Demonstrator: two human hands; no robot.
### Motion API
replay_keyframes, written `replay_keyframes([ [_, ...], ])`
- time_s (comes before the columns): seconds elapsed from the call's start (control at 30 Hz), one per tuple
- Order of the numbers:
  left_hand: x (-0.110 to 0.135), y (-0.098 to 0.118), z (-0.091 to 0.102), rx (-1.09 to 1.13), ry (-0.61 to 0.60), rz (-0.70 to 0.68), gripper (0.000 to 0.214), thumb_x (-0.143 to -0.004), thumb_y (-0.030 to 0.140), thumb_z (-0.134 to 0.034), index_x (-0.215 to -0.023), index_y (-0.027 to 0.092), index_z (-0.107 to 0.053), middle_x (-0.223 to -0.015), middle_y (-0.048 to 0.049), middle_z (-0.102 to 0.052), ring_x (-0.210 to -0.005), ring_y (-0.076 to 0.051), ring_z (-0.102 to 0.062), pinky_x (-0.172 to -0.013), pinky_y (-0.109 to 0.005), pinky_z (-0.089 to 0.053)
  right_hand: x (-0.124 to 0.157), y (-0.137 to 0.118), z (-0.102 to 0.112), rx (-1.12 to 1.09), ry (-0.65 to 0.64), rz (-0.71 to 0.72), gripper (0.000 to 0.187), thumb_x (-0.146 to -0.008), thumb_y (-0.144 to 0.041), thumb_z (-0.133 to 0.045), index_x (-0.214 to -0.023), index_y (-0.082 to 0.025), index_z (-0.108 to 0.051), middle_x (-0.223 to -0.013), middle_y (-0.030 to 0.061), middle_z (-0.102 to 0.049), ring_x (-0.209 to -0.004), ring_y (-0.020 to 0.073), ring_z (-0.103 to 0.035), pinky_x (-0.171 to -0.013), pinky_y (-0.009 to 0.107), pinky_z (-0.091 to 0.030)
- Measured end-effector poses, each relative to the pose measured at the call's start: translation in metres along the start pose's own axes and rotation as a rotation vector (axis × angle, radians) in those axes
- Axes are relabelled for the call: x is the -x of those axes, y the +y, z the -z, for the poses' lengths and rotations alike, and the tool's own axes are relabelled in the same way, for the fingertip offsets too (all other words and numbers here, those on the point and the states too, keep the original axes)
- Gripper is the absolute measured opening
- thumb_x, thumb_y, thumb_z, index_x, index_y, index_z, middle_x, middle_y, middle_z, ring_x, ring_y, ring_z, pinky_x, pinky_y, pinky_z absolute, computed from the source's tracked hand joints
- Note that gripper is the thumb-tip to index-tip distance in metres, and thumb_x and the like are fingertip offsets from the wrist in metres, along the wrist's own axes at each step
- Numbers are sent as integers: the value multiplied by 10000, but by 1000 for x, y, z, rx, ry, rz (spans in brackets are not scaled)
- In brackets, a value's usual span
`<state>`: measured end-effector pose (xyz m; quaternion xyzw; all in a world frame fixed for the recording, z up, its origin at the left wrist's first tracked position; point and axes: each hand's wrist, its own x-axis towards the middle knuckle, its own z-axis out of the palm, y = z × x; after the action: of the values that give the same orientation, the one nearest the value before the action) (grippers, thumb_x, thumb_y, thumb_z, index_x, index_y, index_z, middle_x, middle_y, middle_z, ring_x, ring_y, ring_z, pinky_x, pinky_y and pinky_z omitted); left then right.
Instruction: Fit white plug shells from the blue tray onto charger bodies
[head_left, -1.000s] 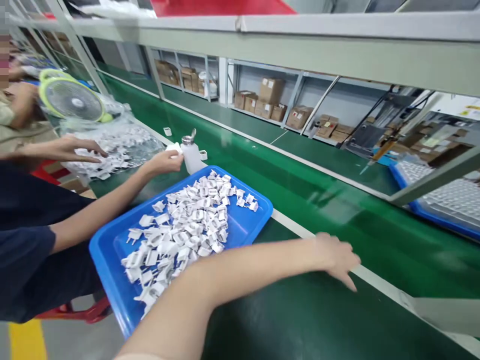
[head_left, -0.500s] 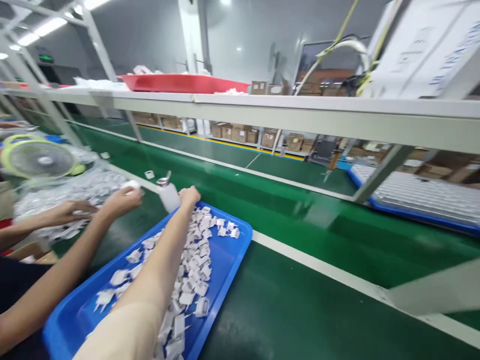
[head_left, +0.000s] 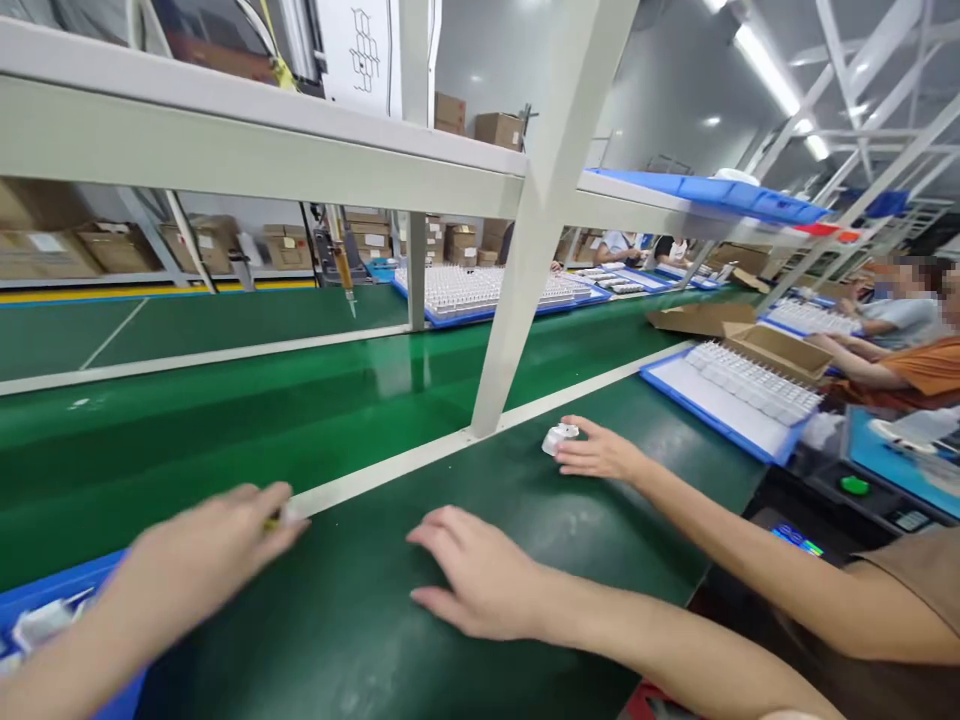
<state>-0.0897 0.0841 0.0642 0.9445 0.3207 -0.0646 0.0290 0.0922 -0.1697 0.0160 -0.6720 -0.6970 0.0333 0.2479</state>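
My left hand point(head_left: 214, 550) is blurred over the green worktop at the left, beside a blue tray point(head_left: 75, 580) that holds white plug pieces point(head_left: 45, 625). Its fingers are closed around something small, partly white and yellowish, too smeared to name. Lower in the middle, my right hand point(head_left: 480, 580) hovers over the worktop point(head_left: 360, 610) with thumb and fingers apart and nothing in them. Just beyond it, a co-worker's hand point(head_left: 600, 450) touches a white plastic piece point(head_left: 559, 438) on the worktop.
A slanted white post point(head_left: 517, 270) rises from the worktop edge to a shelf point(head_left: 262, 150). Beyond lies a green conveyor belt point(head_left: 360, 400). At right are a blue tray point(head_left: 780, 440) with rows of white parts, an open carton point(head_left: 780, 350) and a black device point(head_left: 795, 530). Other people sit farther off.
The view has swung right, leaving the white bottle and green fan out of sight. One hand of mine was reaching over the plug tray; now both hands show over the worktop.
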Motion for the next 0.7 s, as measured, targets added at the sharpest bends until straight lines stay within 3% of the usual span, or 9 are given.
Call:
replay_keyframes([
  [0.03,4,25,-13,-4,-130,-68,320,-973,461,-424,-1046,227,-630,-1025,-91,-712,-987,-321,-709,-788,-377,-517,-7,-5,-11,0,-27,15,701,-854,-360,-946,-1329,-165,-468,-1238,112,-530,-1090,289,-571,-965,383,-545],
  [0.1,16,67,-32,18,-244,-136,354,-964,494,-441,-1087,217,-623,-1009,-111,-716,-976,-347,-715,-775,-405,-512,-17,-12,-26,-4,-85,25,754,-826,-398,-974,-1336,-159,-473,-1207,110,-536,-1040,277,-578,-946,374,-548],
  [0.2,38,89,-43,117,-344,-137,366,-930,459,-522,-1194,216,-594,-989,-105,-722,-942,-356,-722,-731,-392,-498,-23,-10,-33,-46,-189,69,619,-853,-332,-958,-1259,-168,-520,-1174,90,-540,-1017,242,-572,-937,327,-533],
  [0.27,53,72,-40,195,-346,-153,404,-922,459,-562,-1256,231,-573,-962,-78,-723,-908,-324,-722,-715,-360,-487,-22,-5,-34,-120,-237,142,485,-908,-294,-913,-1203,-172,-548,-1150,67,-551,-1048,228,-561,-953,307,-511],
  [0.33,69,38,-32,222,-292,-98,435,-933,484,-570,-1295,244,-574,-920,-58,-721,-885,-300,-721,-736,-348,-489,-21,1,-35,-223,-246,216,360,-977,-243,-839,-1193,-171,-560,-1127,55,-560,-1071,225,-549,-961,315,-496],
  [0.43,90,-23,-18,120,-192,161,372,-968,439,-534,-1256,223,-625,-991,-80,-729,-968,-301,-717,-844,-364,-508,-17,9,-40,-390,-204,258,258,-1047,-160,-675,-1274,-189,-554,-1147,74,-554,-1078,245,-532,-954,368,-496],
  [0.53,105,-68,-16,-28,-185,367,373,-920,343,-624,-1241,156,-633,-1175,-142,-688,-1100,-311,-680,-958,-373,-504,-13,18,-49,-461,-194,295,280,-1106,-224,-464,-1381,-244,-516,-1224,97,-534,-1124,263,-536,-952,408,-522],
  [0.6,109,-81,-24,-69,-221,436,395,-895,280,-667,-1257,130,-622,-1231,-157,-658,-1135,-288,-665,-997,-341,-493,-11,23,-56,-427,-157,312,315,-1133,-335,-406,-1431,-251,-464,-1278,108,-519,-1154,282,-541,-952,433,-542],
  [0.7,108,-83,-39,-75,-228,467,256,-958,184,-565,-1201,150,-640,-1196,-116,-671,-1150,-235,-654,-1014,-292,-475,-8,25,-64,-380,-81,297,383,-1156,-472,-351,-1468,-254,-396,-1309,109,-510,-1143,283,-575,-918,418,-578],
])
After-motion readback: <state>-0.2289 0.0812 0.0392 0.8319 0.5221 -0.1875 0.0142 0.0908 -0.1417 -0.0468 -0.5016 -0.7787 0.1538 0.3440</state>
